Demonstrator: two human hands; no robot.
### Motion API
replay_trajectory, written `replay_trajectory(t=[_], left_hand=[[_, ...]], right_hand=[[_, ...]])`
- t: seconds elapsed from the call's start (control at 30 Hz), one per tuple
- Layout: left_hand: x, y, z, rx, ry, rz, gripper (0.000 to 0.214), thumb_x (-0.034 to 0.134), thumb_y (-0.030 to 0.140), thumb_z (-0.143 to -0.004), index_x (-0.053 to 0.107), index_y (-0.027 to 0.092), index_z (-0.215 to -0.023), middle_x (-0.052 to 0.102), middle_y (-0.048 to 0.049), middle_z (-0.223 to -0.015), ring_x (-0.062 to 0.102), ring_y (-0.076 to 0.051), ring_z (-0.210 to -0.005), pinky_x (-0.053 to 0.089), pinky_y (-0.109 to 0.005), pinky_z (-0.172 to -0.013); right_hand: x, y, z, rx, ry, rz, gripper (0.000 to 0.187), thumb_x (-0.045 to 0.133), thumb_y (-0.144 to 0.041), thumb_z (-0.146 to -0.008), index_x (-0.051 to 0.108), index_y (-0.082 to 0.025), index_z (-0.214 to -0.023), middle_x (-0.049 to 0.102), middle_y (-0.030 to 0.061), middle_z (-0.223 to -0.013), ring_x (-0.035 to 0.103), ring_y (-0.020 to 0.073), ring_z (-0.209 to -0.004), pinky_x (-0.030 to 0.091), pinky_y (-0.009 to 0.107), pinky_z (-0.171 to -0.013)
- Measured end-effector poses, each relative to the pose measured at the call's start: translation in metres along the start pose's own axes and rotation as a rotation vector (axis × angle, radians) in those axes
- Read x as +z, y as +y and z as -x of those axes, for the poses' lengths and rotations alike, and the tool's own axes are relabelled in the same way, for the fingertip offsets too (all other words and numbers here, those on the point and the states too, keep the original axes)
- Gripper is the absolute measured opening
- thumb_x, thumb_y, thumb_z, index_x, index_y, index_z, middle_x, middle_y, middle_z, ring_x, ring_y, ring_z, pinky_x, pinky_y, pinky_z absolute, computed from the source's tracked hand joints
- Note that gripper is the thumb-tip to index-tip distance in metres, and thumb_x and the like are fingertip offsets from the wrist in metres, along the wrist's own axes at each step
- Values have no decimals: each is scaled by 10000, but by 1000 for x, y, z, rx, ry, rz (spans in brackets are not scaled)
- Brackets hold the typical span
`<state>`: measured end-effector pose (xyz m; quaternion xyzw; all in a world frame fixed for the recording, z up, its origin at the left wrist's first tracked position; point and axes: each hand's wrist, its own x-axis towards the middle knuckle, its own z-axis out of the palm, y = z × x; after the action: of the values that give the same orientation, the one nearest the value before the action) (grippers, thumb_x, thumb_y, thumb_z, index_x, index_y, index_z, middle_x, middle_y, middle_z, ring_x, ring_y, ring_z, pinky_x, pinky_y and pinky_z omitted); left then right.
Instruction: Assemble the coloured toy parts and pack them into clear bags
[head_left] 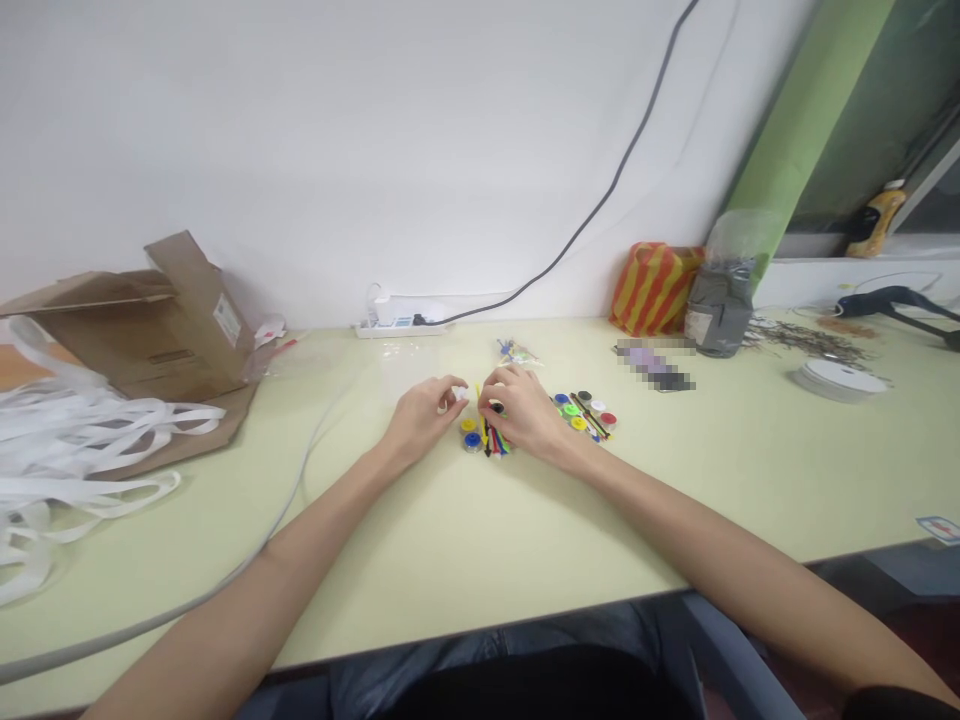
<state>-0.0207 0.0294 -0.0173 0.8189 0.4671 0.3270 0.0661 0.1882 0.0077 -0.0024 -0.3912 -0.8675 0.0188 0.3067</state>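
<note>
My left hand [424, 420] is closed in a pinch, with a small whitish piece [460, 393] at its fingertips. Just right of it, my right hand [525, 408] has its fingers curled together over a cluster of small plastic parts; what they grip is hidden. Below the fingertips sit a yellow-topped round piece [469, 425] and a blue-topped round piece [472, 440], both with clear sides. Beside these lie thin coloured arrow-like sticks [495, 442] in yellow, black, red and blue. Past my right wrist is a second group with a green disc [571, 410], a red disc [608, 420] and more sticks.
A small clear packet [517, 353] lies beyond my hands. Farther back is a power strip [405, 328] with a dark cable. An open cardboard box [165, 340] and white ribbon [97, 425] occupy the left; a striped bag [655, 290] and white spool [840, 380] stand right.
</note>
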Motion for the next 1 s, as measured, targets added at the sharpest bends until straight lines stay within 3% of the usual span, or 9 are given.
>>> replay_trajectory(t=[0.2,0.3,0.43,0.5,0.67,0.8,1.0], left_hand=[[-2,8,1,-36,39,165,235,589,371,-913,673,225,-1077,659,27,-711,587,-142,-653,457,-283,-695],[-3,16,2,-36,30,247,259,590,389,-919,667,212,-1091,670,26,-676,599,-143,-634,458,-279,-680],[-5,28,5,-27,16,338,289,592,424,-923,665,202,-1093,678,13,-688,628,-150,-659,458,-276,-669],[-4,32,7,-28,14,370,289,594,434,-923,671,205,-1082,666,12,-695,635,-151,-673,459,-273,-666],[-4,41,9,-61,-9,480,310,635,445,-897,670,200,-1083,681,3,-711,662,-161,-684,486,-258,-639],[-4,46,10,-67,-43,540,329,638,463,-895,671,191,-1078,722,-19,-788,678,-164,-700,511,-256,-642],[-1,48,11,-64,-52,561,312,651,445,-892,693,188,-1063,740,-33,-845,673,-161,-731,518,-256,-655]], right_hand=[[-15,5,2,-137,209,-103,125,527,-101,-898,602,-201,-885,625,101,-1284,484,252,-1283,365,438,-1070],[-24,2,3,-153,265,-218,133,479,-109,-906,565,-211,-907,648,104,-1250,447,247,-1360,348,448,-1105],[-30,-3,3,8,321,-357,92,435,-180,-947,516,-213,-917,654,82,-975,581,229,-1053,430,403,-954],[-28,-3,2,83,335,-425,83,446,-229,-958,492,-213,-891,606,53,-887,561,197,-874,443,360,-845],[-17,3,-2,121,199,-800,202,507,-367,-960,487,-210,-835,498,-23,-684,459,129,-609,375,267,-589],[-11,2,-2,164,38,-945,307,588,-481,-919,509,-202,-818,487,-49,-581,407,102,-509,304,240,-506],[-7,3,-1,179,45,-1046,349,650,-515,-879,466,-219,-889,491,-78,-566,422,94,-497,276,215,-489]])
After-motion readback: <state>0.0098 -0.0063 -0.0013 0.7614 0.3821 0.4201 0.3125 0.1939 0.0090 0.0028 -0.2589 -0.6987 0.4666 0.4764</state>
